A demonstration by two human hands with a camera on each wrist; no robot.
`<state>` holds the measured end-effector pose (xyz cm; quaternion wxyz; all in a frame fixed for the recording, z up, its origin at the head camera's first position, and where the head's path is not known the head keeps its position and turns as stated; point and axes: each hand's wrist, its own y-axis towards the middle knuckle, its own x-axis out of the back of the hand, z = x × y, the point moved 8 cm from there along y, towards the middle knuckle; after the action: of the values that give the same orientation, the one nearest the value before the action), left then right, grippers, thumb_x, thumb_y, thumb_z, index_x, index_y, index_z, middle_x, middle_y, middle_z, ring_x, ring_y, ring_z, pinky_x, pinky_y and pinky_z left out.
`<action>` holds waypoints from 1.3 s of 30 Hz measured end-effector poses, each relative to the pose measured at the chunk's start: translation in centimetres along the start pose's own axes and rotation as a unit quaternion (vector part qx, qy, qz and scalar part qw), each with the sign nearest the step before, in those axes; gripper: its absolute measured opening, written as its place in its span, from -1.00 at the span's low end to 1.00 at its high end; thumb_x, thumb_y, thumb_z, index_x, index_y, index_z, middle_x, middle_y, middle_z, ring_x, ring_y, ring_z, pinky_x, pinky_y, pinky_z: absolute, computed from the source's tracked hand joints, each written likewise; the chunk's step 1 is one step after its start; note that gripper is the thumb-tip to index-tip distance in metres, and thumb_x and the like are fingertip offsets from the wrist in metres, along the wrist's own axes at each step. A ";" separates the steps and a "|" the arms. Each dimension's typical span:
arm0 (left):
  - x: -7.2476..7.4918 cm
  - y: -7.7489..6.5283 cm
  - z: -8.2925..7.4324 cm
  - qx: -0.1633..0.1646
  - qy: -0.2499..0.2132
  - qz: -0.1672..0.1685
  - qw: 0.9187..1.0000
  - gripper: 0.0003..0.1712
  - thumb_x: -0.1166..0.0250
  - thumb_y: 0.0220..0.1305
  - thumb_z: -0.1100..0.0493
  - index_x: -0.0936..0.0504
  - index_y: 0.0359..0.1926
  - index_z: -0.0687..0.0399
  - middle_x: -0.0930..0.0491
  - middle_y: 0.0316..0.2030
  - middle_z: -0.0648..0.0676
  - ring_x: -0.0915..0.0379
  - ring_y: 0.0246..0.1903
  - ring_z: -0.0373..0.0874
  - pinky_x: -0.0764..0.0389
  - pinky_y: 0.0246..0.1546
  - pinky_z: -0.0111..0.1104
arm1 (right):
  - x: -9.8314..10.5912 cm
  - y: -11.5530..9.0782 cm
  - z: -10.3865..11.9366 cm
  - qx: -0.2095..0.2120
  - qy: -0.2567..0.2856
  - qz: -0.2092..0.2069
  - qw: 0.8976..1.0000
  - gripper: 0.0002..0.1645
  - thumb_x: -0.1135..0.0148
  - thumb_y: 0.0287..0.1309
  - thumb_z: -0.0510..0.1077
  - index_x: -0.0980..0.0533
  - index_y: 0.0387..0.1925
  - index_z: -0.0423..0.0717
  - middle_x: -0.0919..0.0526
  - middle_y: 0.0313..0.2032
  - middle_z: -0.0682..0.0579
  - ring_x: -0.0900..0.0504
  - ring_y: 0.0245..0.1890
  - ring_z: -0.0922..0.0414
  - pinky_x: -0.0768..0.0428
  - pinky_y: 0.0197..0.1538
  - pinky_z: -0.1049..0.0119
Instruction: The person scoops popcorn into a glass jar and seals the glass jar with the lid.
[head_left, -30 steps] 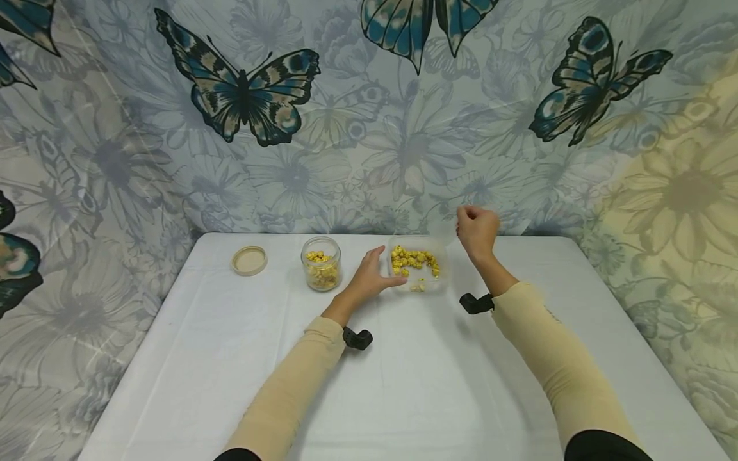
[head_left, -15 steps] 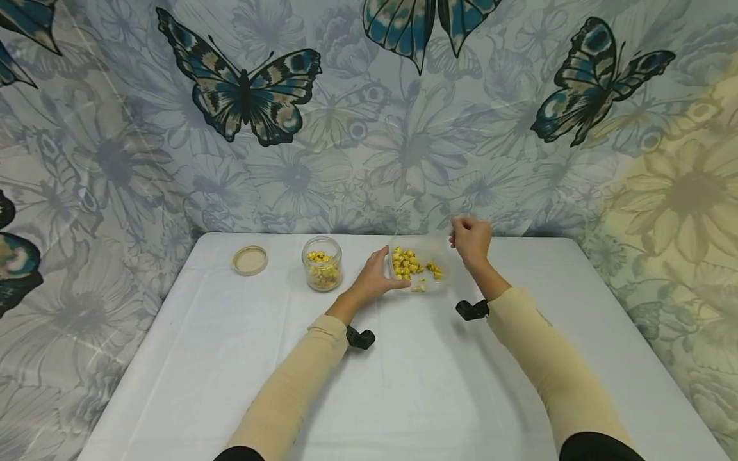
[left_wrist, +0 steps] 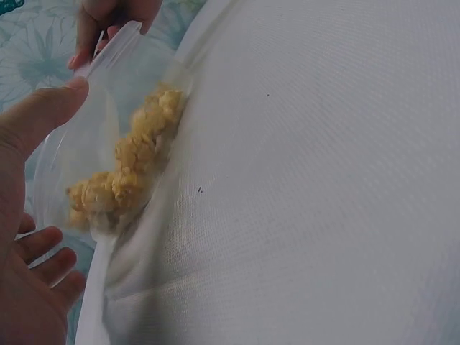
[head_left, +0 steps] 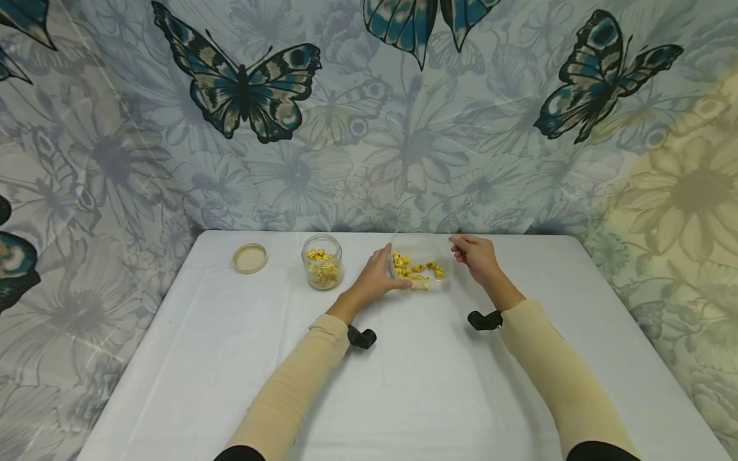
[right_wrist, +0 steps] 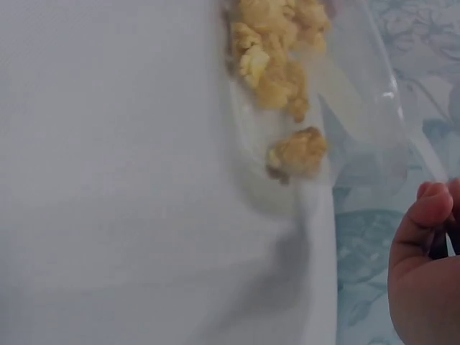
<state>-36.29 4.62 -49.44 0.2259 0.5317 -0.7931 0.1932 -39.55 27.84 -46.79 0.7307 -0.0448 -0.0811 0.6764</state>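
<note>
A clear plastic container [head_left: 423, 241] holding yellow popcorn [head_left: 403, 266] stands near the table's back edge. My left hand [head_left: 373, 279] holds it at its left side, the thumb on the rim in the left wrist view and the fingers round the other side. At the container's right, my right hand [head_left: 476, 257] pinches the thin handle of a translucent plastic spoon [right_wrist: 430, 152]. The spoon's wider end appears to lie inside the container beside the popcorn, blurred through the plastic. Left of my left hand, an open glass jar [head_left: 312, 242] is partly filled with popcorn.
A round, pale lid [head_left: 250, 258] lies on the table left of the jar. The white tablecloth [head_left: 403, 384] covers the table, whose back edge meets a floral cloth backdrop [head_left: 415, 153] with butterflies.
My right hand has come down lower at the container's right side. The popcorn in the container has shifted and spread differently. My left hand has stayed at the container.
</note>
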 end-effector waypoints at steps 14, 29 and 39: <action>0.2 0.1 -0.1 -0.010 -0.002 -0.003 1.000 0.30 -0.48 0.02 -0.21 0.14 0.56 0.05 0.03 0.52 0.20 0.08 0.51 0.12 -0.15 0.45 0.02 | 0.1 -1.6 0.1 0.025 -0.014 0.076 0.997 -0.78 -0.17 0.33 -0.17 -0.64 -0.44 0.04 -0.62 -0.56 0.20 -0.48 -0.57 0.36 -0.49 -0.48 0.55; 0.2 0.2 -0.1 -0.005 0.012 -0.003 1.000 0.28 -0.47 0.03 -0.20 0.13 0.56 0.03 -0.01 0.50 0.20 0.05 0.50 0.10 -0.16 0.46 -0.03 | -0.1 -2.9 -0.5 -0.088 -0.008 0.046 0.995 -0.69 -0.09 0.38 -0.18 -0.59 -0.51 -0.02 -0.54 -0.63 0.19 -0.39 -0.63 0.35 -0.41 -0.55 0.54; 0.1 0.2 -0.1 -0.006 0.006 0.002 1.000 0.27 -0.47 0.05 -0.18 0.14 0.56 0.04 0.02 0.51 0.20 0.07 0.50 0.11 -0.16 0.45 0.00 | -0.2 -3.9 -1.1 -0.166 0.097 -0.021 0.981 -0.83 -0.06 0.39 -0.21 -0.54 -0.30 -0.16 -0.51 -0.65 0.13 -0.36 -0.64 0.30 -0.33 -0.61 0.49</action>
<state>-36.51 4.67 -49.27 0.2337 0.5275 -0.7938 0.1924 -35.52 27.33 -47.24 0.7318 -0.2292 -0.1223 0.6301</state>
